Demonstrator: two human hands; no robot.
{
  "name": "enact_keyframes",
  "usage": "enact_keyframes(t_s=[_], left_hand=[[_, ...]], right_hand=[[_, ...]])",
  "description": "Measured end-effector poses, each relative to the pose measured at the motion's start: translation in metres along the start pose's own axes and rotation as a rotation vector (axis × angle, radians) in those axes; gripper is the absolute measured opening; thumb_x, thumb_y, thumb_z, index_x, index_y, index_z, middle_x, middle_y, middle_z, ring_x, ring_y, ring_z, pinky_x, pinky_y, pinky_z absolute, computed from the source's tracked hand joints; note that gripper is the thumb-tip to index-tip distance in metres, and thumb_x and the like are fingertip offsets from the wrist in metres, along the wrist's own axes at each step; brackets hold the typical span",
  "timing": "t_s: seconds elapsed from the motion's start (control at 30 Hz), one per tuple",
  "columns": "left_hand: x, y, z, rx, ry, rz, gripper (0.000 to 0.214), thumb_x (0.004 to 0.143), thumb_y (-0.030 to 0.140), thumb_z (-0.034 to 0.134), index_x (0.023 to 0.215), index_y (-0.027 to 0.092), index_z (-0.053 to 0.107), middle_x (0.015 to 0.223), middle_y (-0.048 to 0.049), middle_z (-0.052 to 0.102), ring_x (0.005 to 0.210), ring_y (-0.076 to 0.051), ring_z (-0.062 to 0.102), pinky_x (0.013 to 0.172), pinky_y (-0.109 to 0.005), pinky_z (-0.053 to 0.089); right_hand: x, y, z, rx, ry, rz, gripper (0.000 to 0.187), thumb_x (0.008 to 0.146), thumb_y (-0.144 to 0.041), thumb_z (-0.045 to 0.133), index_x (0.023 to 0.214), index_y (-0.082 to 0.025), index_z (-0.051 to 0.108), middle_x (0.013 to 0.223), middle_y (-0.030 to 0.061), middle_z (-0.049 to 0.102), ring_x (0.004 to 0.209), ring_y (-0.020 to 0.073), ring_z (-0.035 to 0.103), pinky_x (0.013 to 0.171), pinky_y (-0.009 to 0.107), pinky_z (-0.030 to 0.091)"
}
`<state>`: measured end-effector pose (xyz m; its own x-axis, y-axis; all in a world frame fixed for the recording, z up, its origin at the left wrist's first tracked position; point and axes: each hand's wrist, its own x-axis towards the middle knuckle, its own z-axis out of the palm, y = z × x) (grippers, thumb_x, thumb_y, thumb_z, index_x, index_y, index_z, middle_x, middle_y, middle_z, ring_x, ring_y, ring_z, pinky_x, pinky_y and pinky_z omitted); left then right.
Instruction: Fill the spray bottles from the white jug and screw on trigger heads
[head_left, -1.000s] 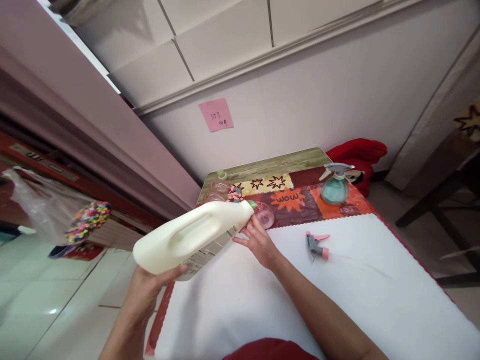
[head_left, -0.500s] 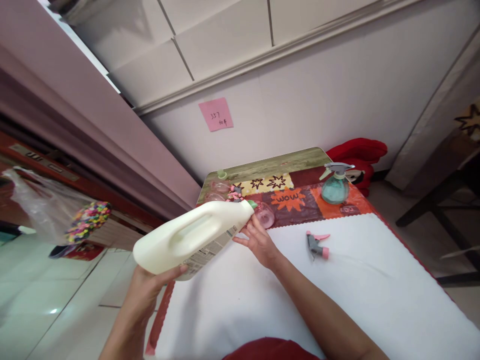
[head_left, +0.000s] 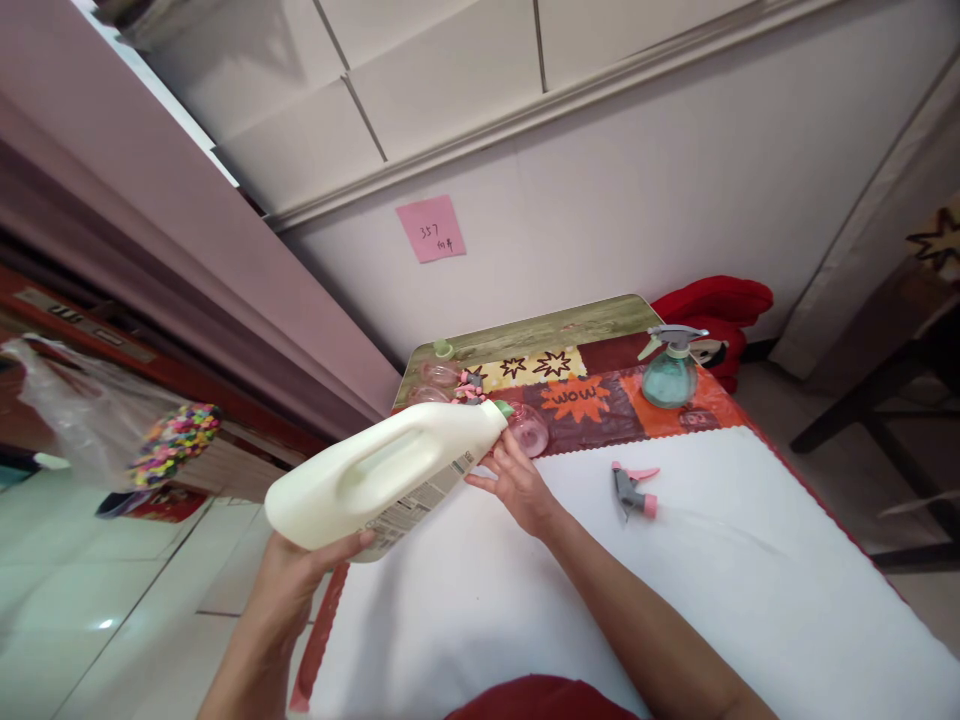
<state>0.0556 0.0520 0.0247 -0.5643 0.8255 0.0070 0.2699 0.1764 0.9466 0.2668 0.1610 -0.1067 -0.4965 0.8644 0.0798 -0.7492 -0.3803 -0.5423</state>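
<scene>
Bead bag (head_left: 171, 441): clear plastic with coloured beads, far left, off the surface.
Left hand (head_left: 298, 578): grip closed under the base of the white jug (head_left: 382, 474).
White jug: held in the air, tilted, its mouth over the surface's (head_left: 750, 580) left edge.
Right hand (head_left: 517, 487): fingertips at the jug's mouth, beside the pink bottle (head_left: 530, 429); cannot tell whether its grip holds anything.
Spray head (head_left: 634, 491): lying loose on the white cloth.
Teal spray bottle (head_left: 669, 373): upright, far right.
</scene>
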Motion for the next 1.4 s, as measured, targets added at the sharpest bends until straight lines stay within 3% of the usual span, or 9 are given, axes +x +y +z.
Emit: enact_keyframes(t_s=[0.43,0.67,0.97,1.2,1.4], left_hand=[[0.0017,0.0001,-0.0046,0.003,-0.036,-0.020,0.095,0.041,0.025,0.098,0.130,0.022,0.067,0.122,-0.0092,0.076,0.117,-0.036,0.068,0.092,-0.039,0.060],[0.0002,0.0032,-0.0011,0.004,-0.022,-0.014,0.082,0.040,0.028,0.097,0.117,0.023,0.073,0.119,-0.0065,0.078,0.115,-0.034,0.069,0.092,-0.037,0.060],[-0.0014,0.0027,0.0024,0.005,0.025,0.024,0.095,0.037,0.032,0.098,0.128,0.024,0.069,0.117,-0.0057,0.078,0.110,-0.031,0.070,0.084,-0.029,0.061],[-0.0007,0.0006,0.0026,0.022,0.031,0.030,0.097,0.037,0.034,0.097,0.129,0.023,0.069,0.119,-0.0082,0.077,0.109,-0.034,0.071,0.085,-0.034,0.062],[-0.0006,0.0010,-0.0002,0.008,0.004,0.023,0.097,0.039,0.031,0.098,0.131,0.024,0.067,0.120,-0.0066,0.077,0.111,-0.031,0.071,0.085,-0.029,0.061]], right_hand=[[-0.0001,0.0008,-0.0004,0.003,-0.008,-0.003,0.057,0.092,-0.046,0.067,0.146,-0.044,0.046,0.156,-0.0004,0.042,0.125,0.0216,0.055,0.103,0.048,0.051],[0.0002,0.0005,-0.0004,-0.002,-0.017,-0.014,0.057,0.093,-0.046,0.066,0.146,-0.046,0.046,0.153,-0.0009,0.045,0.122,0.0209,0.056,0.102,0.048,0.051],[0.0007,0.0019,-0.0016,0.001,-0.010,-0.007,0.057,0.092,-0.046,0.067,0.145,-0.044,0.047,0.153,-0.0002,0.045,0.123,0.0213,0.057,0.102,0.048,0.052],[0.0004,0.0005,0.0001,0.000,-0.015,-0.010,0.057,0.092,-0.046,0.066,0.146,-0.045,0.046,0.155,-0.0004,0.044,0.124,0.0219,0.056,0.102,0.048,0.051],[0.0000,0.0005,-0.0004,0.003,-0.009,-0.004,0.060,0.092,-0.046,0.067,0.148,-0.045,0.044,0.154,-0.0005,0.044,0.124,0.0218,0.056,0.103,0.049,0.051]])
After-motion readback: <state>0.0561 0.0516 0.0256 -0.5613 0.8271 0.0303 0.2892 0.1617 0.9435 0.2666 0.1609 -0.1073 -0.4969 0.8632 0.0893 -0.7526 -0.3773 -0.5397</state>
